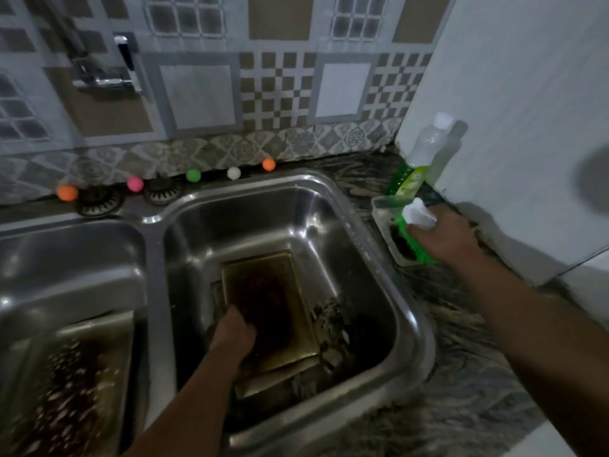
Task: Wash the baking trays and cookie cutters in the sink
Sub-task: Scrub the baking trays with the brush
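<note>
Head view showed the left hand pressing on the baking tray; the right hand clamped on a green bottle; this bottle could knock over the upright one.

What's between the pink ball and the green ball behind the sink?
In the head view, a round metal drain strainer sits on the ledge between the pink ball and the green ball.

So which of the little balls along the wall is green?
The green ball, third from the left, between the pink ball and the white ball; both end ones are orange.
</note>
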